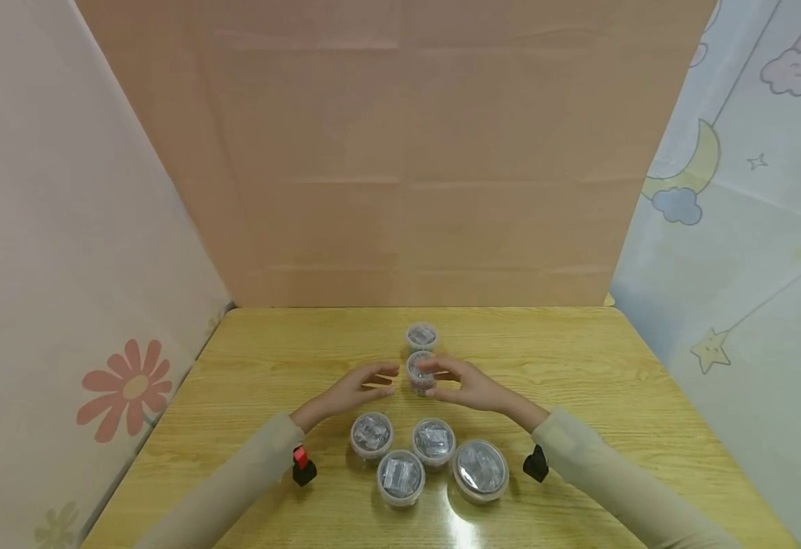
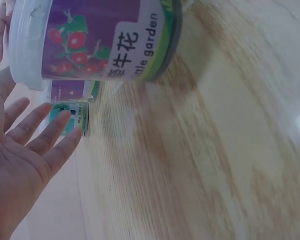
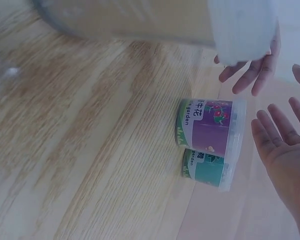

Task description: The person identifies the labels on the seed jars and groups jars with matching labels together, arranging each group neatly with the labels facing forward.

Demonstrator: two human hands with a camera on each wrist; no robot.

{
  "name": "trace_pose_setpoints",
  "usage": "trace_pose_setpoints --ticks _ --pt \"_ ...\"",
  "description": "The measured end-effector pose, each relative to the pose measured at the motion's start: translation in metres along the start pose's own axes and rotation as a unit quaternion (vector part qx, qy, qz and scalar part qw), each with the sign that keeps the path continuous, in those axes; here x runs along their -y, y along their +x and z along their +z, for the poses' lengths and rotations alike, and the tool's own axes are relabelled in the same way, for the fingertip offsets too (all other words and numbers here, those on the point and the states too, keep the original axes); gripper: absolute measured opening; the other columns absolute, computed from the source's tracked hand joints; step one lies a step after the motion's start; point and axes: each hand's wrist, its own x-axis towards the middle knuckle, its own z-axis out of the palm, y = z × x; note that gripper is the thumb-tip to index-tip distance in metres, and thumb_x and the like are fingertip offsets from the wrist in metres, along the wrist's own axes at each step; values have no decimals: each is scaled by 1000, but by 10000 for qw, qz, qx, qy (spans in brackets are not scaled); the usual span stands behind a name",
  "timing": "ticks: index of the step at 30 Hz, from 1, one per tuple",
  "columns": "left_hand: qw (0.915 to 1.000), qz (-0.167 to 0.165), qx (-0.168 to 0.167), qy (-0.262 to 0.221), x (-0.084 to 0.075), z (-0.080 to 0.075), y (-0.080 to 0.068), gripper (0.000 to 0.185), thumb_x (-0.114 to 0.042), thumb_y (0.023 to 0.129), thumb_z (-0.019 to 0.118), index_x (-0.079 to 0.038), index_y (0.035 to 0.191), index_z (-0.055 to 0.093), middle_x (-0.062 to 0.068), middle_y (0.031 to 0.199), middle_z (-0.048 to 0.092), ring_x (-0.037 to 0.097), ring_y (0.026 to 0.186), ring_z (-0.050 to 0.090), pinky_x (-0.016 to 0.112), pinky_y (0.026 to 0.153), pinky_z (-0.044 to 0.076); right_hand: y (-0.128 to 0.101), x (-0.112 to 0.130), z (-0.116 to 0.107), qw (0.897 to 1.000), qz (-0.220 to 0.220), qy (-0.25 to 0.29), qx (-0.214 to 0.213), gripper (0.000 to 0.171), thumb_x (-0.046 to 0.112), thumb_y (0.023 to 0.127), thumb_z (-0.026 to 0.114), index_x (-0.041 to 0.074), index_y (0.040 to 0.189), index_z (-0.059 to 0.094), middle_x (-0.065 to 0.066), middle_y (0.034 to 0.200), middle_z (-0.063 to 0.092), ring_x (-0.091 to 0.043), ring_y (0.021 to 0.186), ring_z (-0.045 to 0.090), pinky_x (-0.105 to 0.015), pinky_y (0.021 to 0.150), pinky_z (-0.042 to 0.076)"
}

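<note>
On the light wooden table (image 1: pixel 578 358), a small clear-lidded plastic tub with a purple flower label (image 1: pixel 421 371) stands between both hands. The left hand (image 1: pixel 355 390) and right hand (image 1: pixel 469 385) flank it with fingers straight, holding nothing. A green-labelled tub (image 1: pixel 421 335) stands just behind it. Four lidded tubs (image 1: pixel 430 457) holding silvery packets sit nearer the person.

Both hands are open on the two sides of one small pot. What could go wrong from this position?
1. The purple pot between the left hand and the right hand stands very near the green pot behind it; a push forward may knock that one.
2. Four more pots stand under the wrists, so a lowered sleeve could tip one.
</note>
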Motion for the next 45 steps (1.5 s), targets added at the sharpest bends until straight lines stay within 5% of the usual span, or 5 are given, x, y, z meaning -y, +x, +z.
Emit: trace_pose_setpoints --ticks 12,22,36,45 --pt "9994 36 318 -145 -2 -2 -8 54 -24 94 55 -7 141 36 16 139 44 31 122 49 36 98 45 4 4 6 9994 -195 62 280 47 7 90 60 -6 131 44 -24 129 49 -43 115 49 -59 96 39" --pt "9983 -41 478 -327 -5 -3 -13 53 -22 94 55 -6 141 36 17 139 44 32 122 49 36 97 46 6 12 10 9977 -417 -280 455 47 7 88 62 -4 131 46 -17 125 53 -30 110 55 -36 93 49" --pt "9973 -267 608 -314 -8 -2 -23 47 -29 95 53 -16 138 42 6 139 46 25 123 48 33 100 44 6 17 15 9969 -255 -115 732 50 8 90 60 -10 133 39 -28 131 47 -38 118 50 -54 97 41" --pt "9969 -259 702 -255 -8 -1 -25 46 -27 95 53 -13 137 44 6 138 47 24 123 49 31 100 44 7 22 19 9966 -279 -210 742 51 8 89 61 -8 133 40 -27 130 49 -39 116 51 -51 96 44"
